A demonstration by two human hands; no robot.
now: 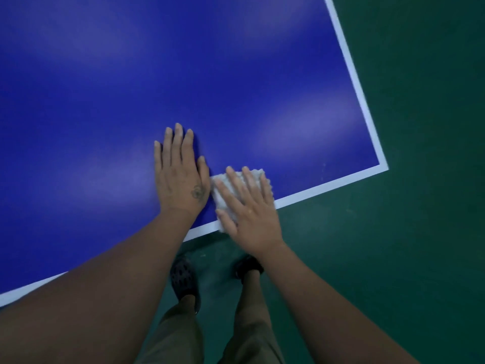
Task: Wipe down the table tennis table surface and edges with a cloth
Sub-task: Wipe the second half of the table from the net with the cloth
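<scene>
Fingers (237, 185) of right hand (252, 222) lie straight on cloth (217, 197) atop blue table (183, 61), green floor (420, 232).

I see my right hand (249, 214) pressed flat, fingers straight, on a white fluffy folded cloth (221, 195) at the near edge of the glossy blue table tennis table (236, 74). The cloth overlaps the white border line (354, 74). My left hand (178, 177) lies flat on the blue surface just beside the cloth. Below, dark perforated clogs (183, 279) and olive trousers (178, 332) stand on the green floor (420, 206).
</scene>
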